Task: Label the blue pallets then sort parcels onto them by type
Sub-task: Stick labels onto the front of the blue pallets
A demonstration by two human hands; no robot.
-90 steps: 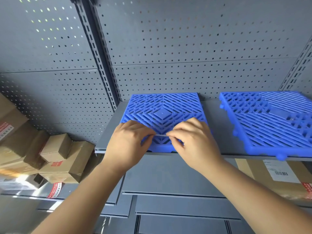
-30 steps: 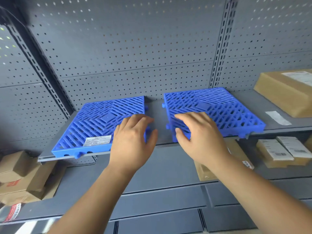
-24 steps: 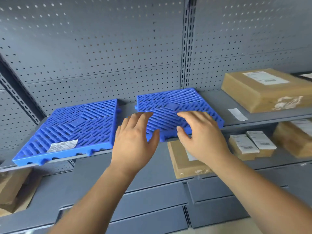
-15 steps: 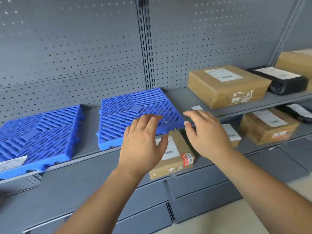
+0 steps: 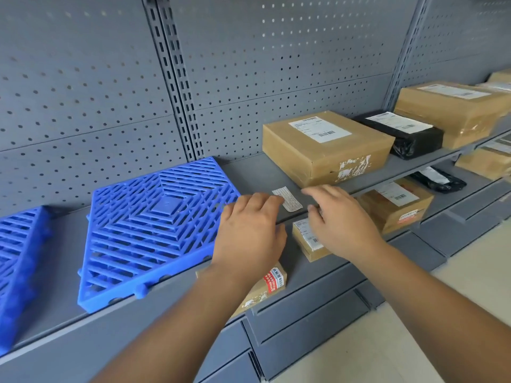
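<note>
At frame center a label [image 5: 287,199] lies on the grey shelf [image 5: 254,172], right of a blue pallet [image 5: 154,225]. The left hand [image 5: 249,233] and right hand [image 5: 337,219] flank it, fingers spread, holding nothing. A brown box [image 5: 326,145] sits just behind.

Single head-worn view, forward and down, close over grey shelf [image 5: 249,172].

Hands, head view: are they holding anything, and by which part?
Nothing is held. The left hand and right hand are open beside the loose label lying on the shelf.
</note>
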